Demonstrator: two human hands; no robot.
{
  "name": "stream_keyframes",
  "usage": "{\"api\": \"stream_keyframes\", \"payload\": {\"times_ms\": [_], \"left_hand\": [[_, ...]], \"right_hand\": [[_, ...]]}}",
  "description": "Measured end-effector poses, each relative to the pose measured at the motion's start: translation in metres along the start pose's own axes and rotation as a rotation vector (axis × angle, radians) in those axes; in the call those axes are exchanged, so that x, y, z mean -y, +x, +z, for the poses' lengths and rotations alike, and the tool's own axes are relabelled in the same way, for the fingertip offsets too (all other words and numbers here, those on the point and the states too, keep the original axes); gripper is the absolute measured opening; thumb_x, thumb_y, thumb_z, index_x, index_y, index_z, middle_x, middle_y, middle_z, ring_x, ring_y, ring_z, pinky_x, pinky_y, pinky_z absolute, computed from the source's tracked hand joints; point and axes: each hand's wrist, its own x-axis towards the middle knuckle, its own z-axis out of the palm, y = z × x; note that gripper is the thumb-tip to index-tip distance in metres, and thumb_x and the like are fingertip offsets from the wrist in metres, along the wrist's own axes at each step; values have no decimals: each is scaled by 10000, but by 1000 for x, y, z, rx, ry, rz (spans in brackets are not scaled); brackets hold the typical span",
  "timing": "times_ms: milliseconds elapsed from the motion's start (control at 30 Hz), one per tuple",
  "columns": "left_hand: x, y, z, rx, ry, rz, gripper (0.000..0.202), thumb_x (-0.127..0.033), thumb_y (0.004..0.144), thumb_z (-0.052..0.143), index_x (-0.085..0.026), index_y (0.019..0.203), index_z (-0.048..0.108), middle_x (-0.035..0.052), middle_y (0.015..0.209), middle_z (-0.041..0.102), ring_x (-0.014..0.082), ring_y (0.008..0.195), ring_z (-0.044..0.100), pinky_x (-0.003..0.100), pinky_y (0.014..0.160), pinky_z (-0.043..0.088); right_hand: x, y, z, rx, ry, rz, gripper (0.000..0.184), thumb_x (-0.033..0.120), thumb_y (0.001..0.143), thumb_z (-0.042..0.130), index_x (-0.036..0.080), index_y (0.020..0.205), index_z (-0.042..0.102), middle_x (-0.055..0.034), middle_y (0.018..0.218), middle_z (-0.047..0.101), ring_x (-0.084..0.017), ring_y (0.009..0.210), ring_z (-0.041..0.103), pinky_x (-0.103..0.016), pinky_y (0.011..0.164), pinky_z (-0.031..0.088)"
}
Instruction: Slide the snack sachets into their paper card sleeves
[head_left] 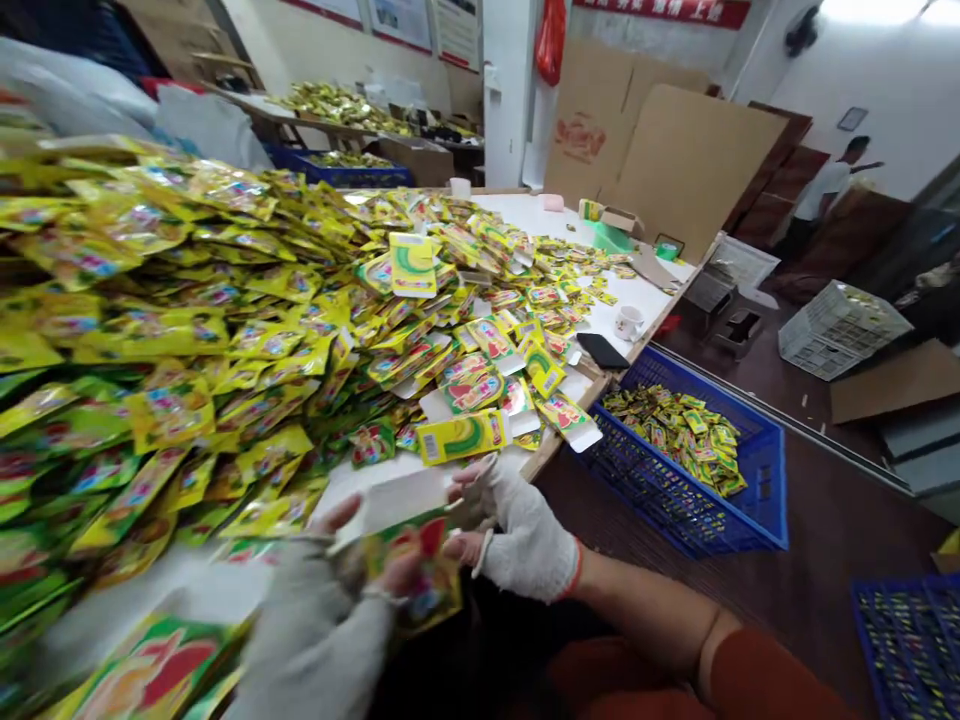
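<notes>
My left hand (322, 610) and my right hand (517, 535) both wear white fingerless gloves at the near edge of the table. Together they grip a colourful yellow-green-red packet (420, 570) with a white card (394, 500) over it. The left hand's fingers curl around the packet's left side. The right hand pinches its right edge. Just beyond them lies a flat yellow-green card (459, 437) among loose packets. A huge heap of yellow packets (172, 320) covers the table to the left.
The white table (637, 290) carries a white cup (628, 322), a black phone (602, 350) and a green box (611, 236). A blue crate (765, 480) holding packets stands on the floor at right, another blue crate (907, 640) nearer. A person (825, 185) stands far right by cardboard sheets.
</notes>
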Motion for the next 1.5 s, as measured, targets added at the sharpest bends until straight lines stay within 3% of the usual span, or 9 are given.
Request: {"api": "stream_keyframes", "payload": {"times_ms": [167, 300, 467, 667, 767, 867, 1167, 1333, 1500], "left_hand": [[18, -40, 42, -48, -270, -97, 571, -403, 747, 769, -241, 1182, 437, 67, 1052, 714, 224, 861, 730, 344, 719, 621], [39, -55, 47, -15, -360, -121, 399, -384, 784, 739, -202, 1081, 544, 61, 1023, 712, 191, 870, 708, 297, 734, 594], [49, -65, 51, 81, -377, -173, 238, -376, 820, 713, -180, 871, 588, 17, 842, 668, 136, 754, 645, 233, 663, 544], [48, -77, 63, 189, -736, -279, 726, -323, 643, 875, -251, 1218, 437, 76, 1184, 648, 204, 991, 666, 307, 833, 553], [48, -76, 62, 425, -675, -375, 603, -385, 703, 825, -183, 1172, 503, 91, 1076, 667, 212, 931, 655, 317, 808, 538], [49, -71, 57, 558, -515, -443, 442, -417, 723, 788, -138, 986, 568, 40, 867, 629, 145, 731, 579, 272, 670, 490], [43, -64, 55, 633, -605, -580, 384, -381, 633, 760, -143, 865, 568, -4, 734, 558, 103, 618, 466, 250, 593, 386], [34, -59, 51, 594, -243, -463, 319, -373, 652, 722, -144, 801, 558, -13, 731, 524, 98, 639, 384, 250, 578, 322], [32, -59, 47, 612, -114, -450, 337, -424, 676, 687, -147, 800, 543, -16, 717, 499, 106, 639, 358, 263, 576, 305]], "right_hand": [[-12, -28, -7, 19, 40, 97, 425, 424, 796, 759, 219, 1132, 598, -38, 997, 688, -176, 911, 679, -339, 885, 549], [-13, -44, -20, -41, -184, 161, 336, 424, 799, 752, 192, 1040, 721, -76, 1069, 733, -236, 1002, 679, -391, 945, 531], [-6, -49, -29, 145, -285, 206, 313, 467, 859, 676, 163, 848, 749, -60, 876, 748, -200, 830, 677, -326, 796, 555], [-4, -54, -34, -85, -152, 204, 386, 461, 795, 759, 202, 1073, 688, -42, 937, 719, -171, 813, 657, -288, 747, 556], [-3, -55, -36, -22, -122, 244, 594, 398, 783, 791, 235, 1311, 574, -40, 995, 709, -165, 831, 660, -282, 743, 559], [-1, -54, -37, 109, -110, 283, 524, 415, 803, 769, 219, 1266, 621, -56, 1090, 704, -181, 896, 672, -293, 775, 563], [3, -61, -33, 214, -193, 54, 279, 439, 899, 658, 231, 1044, 774, -83, 1142, 743, -233, 1044, 694, -362, 899, 561], [5, -58, -27, 61, -231, 200, 319, 450, 870, 683, 197, 1050, 756, -68, 977, 768, -190, 859, 715, -303, 768, 585], [7, -51, -32, 91, -230, 333, 268, 395, 771, 785, 190, 943, 787, -44, 881, 764, -182, 804, 702, -284, 717, 577]]}}
